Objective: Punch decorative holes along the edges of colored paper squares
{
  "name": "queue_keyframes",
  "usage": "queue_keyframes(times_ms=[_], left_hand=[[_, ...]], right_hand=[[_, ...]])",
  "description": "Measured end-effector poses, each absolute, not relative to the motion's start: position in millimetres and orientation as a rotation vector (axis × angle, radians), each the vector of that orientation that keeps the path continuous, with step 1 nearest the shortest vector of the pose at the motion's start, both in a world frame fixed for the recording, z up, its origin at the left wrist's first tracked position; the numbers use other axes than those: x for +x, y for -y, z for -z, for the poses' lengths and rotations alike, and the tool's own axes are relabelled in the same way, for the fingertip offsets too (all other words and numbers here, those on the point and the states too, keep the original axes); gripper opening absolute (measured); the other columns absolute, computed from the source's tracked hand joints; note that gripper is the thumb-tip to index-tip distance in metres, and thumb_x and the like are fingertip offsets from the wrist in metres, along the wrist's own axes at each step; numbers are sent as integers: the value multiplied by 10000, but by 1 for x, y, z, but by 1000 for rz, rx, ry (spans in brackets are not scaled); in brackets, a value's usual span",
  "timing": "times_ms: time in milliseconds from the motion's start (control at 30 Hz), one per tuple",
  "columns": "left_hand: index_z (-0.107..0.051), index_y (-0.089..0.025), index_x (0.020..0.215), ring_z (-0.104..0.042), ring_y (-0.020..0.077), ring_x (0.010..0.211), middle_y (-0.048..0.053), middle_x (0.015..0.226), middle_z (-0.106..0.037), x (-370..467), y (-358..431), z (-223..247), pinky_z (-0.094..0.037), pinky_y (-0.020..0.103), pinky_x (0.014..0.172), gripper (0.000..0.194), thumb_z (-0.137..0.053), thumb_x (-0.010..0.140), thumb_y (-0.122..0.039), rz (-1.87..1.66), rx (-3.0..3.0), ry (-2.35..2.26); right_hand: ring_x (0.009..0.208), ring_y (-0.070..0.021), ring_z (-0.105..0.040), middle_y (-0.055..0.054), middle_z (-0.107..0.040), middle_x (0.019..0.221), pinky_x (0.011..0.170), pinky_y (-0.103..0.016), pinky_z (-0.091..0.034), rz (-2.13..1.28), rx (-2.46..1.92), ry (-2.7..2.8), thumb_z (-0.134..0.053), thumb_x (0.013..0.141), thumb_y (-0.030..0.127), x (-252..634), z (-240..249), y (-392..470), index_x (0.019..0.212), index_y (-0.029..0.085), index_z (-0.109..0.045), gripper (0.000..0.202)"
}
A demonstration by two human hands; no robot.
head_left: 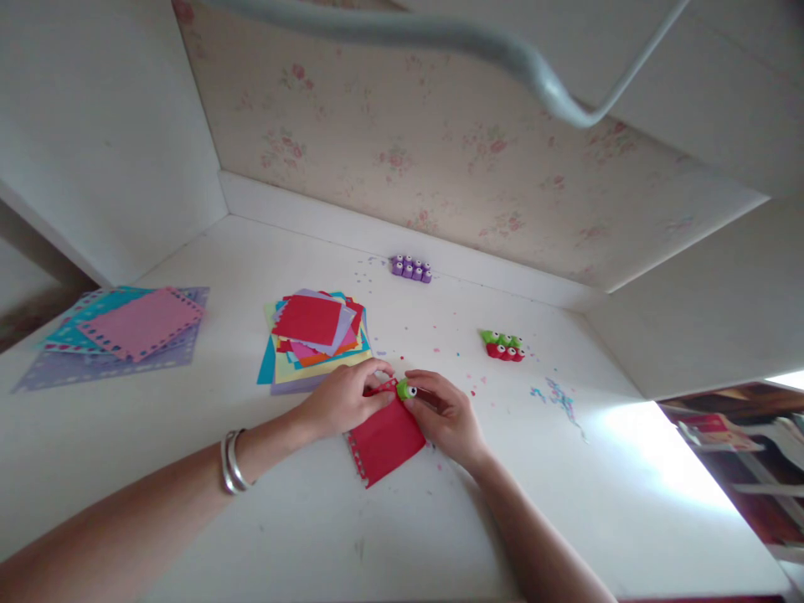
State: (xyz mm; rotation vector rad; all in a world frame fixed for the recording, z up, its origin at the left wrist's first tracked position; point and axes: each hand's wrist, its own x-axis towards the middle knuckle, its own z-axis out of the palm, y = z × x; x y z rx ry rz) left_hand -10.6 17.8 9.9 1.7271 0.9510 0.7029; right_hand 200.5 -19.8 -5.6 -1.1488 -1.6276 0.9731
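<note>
A red sheet of paper [388, 444] lies at the middle front of the white table, with punched holes along its left and far edges. Near its far edge, my left hand [347, 399] pinches the paper between thumb and fingers. My right hand [449, 416] is closed around a small green paper punch [403, 390] with a white button on top. That punch sits at the paper's far right corner; whether the edge is inside its slot I cannot tell.
Stacked coloured paper [309, 322] is left of centre, and punched sheets [141, 325] overlap farther left. Purple punches [410, 269] stand by the back wall, green and red punches [504, 346] to the right. Confetti [561, 397] dots the tabletop. A pale bar [440, 35] crosses overhead.
</note>
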Motion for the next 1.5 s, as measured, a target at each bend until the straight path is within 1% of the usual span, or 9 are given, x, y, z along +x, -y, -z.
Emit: queue_keyframes(times_ms=[133, 267, 467, 600, 800, 967, 1167, 1367, 1500], left_hand=[[-584, -217, 1144, -708, 234, 832, 19, 843, -745, -11, -17, -9, -514, 282, 691, 295, -591, 869, -324, -698, 1807, -966], [-570, -224, 1190, -685, 248, 928, 45, 996, -721, -10, -17, -3, -526, 323, 789, 338, -599, 880, -358, -718, 1949, -994], [-596, -189, 1128, -593, 238, 1090, 99, 1118, -638, -14, -6, -13, -466, 393, 977, 234, -511, 945, -309, -951, 2318, -971], [-652, -199, 1100, -585, 246, 1102, 97, 1147, -649, -24, 14, -23, -438, 425, 1000, 245, -468, 964, -284, -769, 2628, -798], [-626, -218, 1231, -474, 284, 1299, 97, 1353, -577, -31, 33, -5, -290, 467, 1135, 400, -539, 917, -449, -613, 2638, -706], [-620, -232, 1234, -468, 271, 1314, 82, 1331, -601, -26, 36, 3, -210, 473, 1169, 381, -514, 930, -436, -637, 2611, -727], [-627, -199, 1208, -482, 270, 1295, 92, 1294, -620, -25, 36, 2, -281, 429, 1145, 372, -514, 928, -417, -611, 2606, -729], [-631, -201, 1187, -478, 265, 1299, 92, 1371, -567, -26, 36, 5, -293, 419, 1130, 385, -519, 920, -455, -588, 2628, -728], [-630, -201, 1189, -476, 268, 1299, 94, 1369, -568, -26, 36, 5, -301, 420, 1118, 397, -518, 919, -469, -580, 2648, -719]], right_hand=[[1077, -221, -633, -74, -661, 1171, 925, -388, -540, -925, -1182, 1665, -676, 853, 287, 200, 5, 19, 1043, 285, -703, 192], [1061, -224, -638, -60, -685, 1133, 935, -396, -523, -834, -1214, 1765, -665, 856, 271, 200, 3, 18, 1031, 293, -709, 182], [1087, -228, -634, -47, -683, 1176, 983, -426, -497, -788, -1263, 1894, -641, 869, 254, 201, -1, 20, 1096, 307, -702, 241], [1078, -234, -635, -53, -697, 1147, 962, -419, -503, -778, -1320, 1842, -630, 881, 320, 204, -6, 17, 1084, 285, -710, 221], [925, -219, -668, -48, -735, 1009, 830, -374, -534, -879, -1510, 1791, -579, 902, 410, 210, -14, 7, 982, 258, -735, 232], [890, -219, -679, -31, -744, 981, 793, -363, -548, -994, -1523, 1863, -635, 857, 442, 211, -17, 3, 952, 272, -749, 226], [880, -221, -689, -9, -753, 973, 799, -371, -555, -1069, -1635, 1907, -656, 841, 432, 210, -27, -2, 954, 310, -760, 197], [889, -220, -691, -10, -747, 995, 819, -382, -554, -1176, -1667, 1906, -686, 813, 434, 208, -32, -9, 979, 316, -759, 216], [829, -201, -688, -11, -749, 937, 709, -325, -548, -1230, -1714, 1909, -703, 790, 404, 205, -38, -15, 928, 298, -765, 184]])
